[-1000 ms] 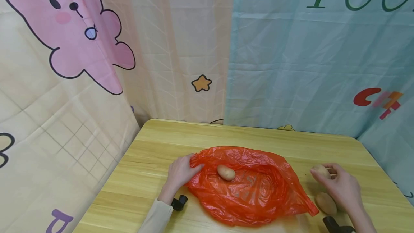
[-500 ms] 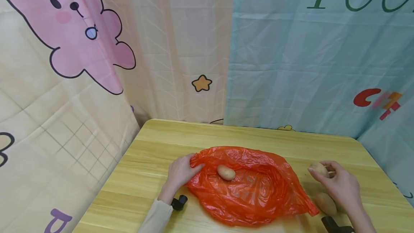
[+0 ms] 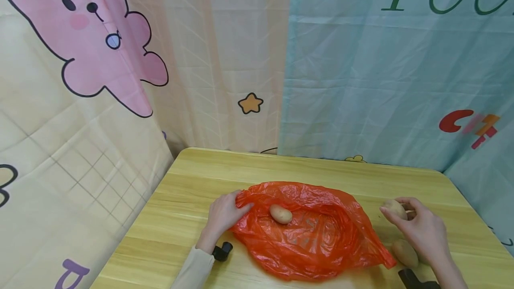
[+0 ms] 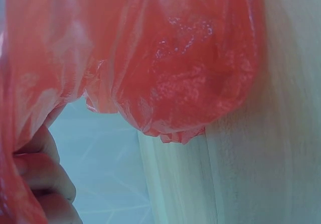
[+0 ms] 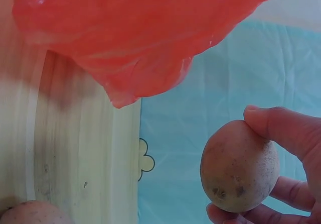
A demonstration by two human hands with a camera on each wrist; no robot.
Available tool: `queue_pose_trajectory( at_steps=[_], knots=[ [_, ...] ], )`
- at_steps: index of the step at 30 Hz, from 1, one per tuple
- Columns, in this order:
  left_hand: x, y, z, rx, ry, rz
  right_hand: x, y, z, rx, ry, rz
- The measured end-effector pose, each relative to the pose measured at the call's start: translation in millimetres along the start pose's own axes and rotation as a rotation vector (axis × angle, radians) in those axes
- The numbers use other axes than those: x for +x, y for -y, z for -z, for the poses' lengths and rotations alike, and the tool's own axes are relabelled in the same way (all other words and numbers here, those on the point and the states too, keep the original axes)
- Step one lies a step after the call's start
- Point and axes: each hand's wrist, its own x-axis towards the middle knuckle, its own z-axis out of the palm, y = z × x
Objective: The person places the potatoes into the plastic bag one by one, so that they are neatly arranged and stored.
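Note:
A red plastic bag (image 3: 309,235) lies spread on the table, its mouth facing up. My left hand (image 3: 225,211) grips the bag's left edge, with fingers (image 4: 45,179) curled behind the film in the left wrist view. One potato (image 3: 280,214) shows at the bag's mouth, against the red film. To the right of the bag, my right hand (image 3: 423,226) pinches a second potato (image 5: 239,166) between thumb and fingers, raised off the table. A third potato (image 3: 404,253) rests on the table below that hand, beside the bag's right corner.
The wood-grain table (image 3: 225,164) has rounded far corners. Printed fabric (image 3: 385,79) hangs behind it and along the left side. A black wrist mount (image 3: 222,251) sits at the left wrist, another (image 3: 415,280) at the right.
My right hand, holding its potato, has shifted slightly left and up in the head view. The left hand, the bag and the other potatoes stay where they were.

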Motion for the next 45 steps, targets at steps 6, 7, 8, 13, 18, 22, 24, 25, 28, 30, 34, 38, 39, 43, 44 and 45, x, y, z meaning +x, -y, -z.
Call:
queue_pose_trajectory(
  at_steps=[6,7,8,13,18,22,24,25,28,30,34,38,39,43,44,45],
  knots=[
    [-0.1,0.1,0.0,0.003,0.0,-0.004,-2.2,6.6,2.3,-0.003,-0.007,0.016],
    [0.0,0.2,-0.1,0.003,0.0,-0.005,-2.5,7.5,2.7,-0.001,-0.006,0.018],
    [-0.1,0.3,-0.2,0.005,-0.001,-0.006,-2.9,8.6,2.8,0.002,-0.004,0.019],
    [-0.1,0.3,-0.4,0.006,0.002,-0.006,-4.6,12.8,3.6,0.02,-0.003,0.015],
    [0.3,-0.3,-0.2,0.006,-0.003,-0.009,-5.8,17.8,5.1,0.013,-0.016,0.029],
    [0.3,-0.6,-0.1,0.008,-0.007,-0.008,-8.3,23.2,5.3,0.008,-0.025,0.055],
    [0.2,-0.6,-0.1,0.005,-0.004,-0.006,-10.5,26.0,4.8,0.019,-0.023,0.062],
    [0.2,-0.7,-0.1,0.004,-0.003,-0.004,-11.5,27.2,4.5,0.027,-0.022,0.066],
    [0.1,-0.8,0.0,0.001,0.002,-0.002,-14.0,31.0,4.1,0.037,-0.017,0.069],
    [0.1,-0.5,0.0,0.003,0.002,-0.003,-15.5,33.3,4.3,0.046,-0.001,0.069],
    [0.0,-0.2,0.4,0.005,0.002,-0.006,-17.0,37.9,3.3,0.033,0.047,0.058],
    [0.1,-0.2,0.8,-0.001,0.0,-0.008,-17.4,42.2,0.9,0.047,0.116,0.05],
    [0.0,-0.2,0.9,0.0,-0.001,-0.008,-17.4,43.2,0.2,0.053,0.132,0.05],
    [-0.2,-0.6,0.5,0.005,0.003,-0.009,-18.5,47.1,-3.5,0.066,0.165,0.062],
    [-0.3,-0.7,0.4,0.006,0.003,-0.01,-18.7,48.0,-4.6,0.068,0.167,0.068],
    [-0.2,-0.8,-0.1,0.006,0.004,-0.01,-18.7,48.6,-5.3,0.07,0.171,0.072]
  ],
)
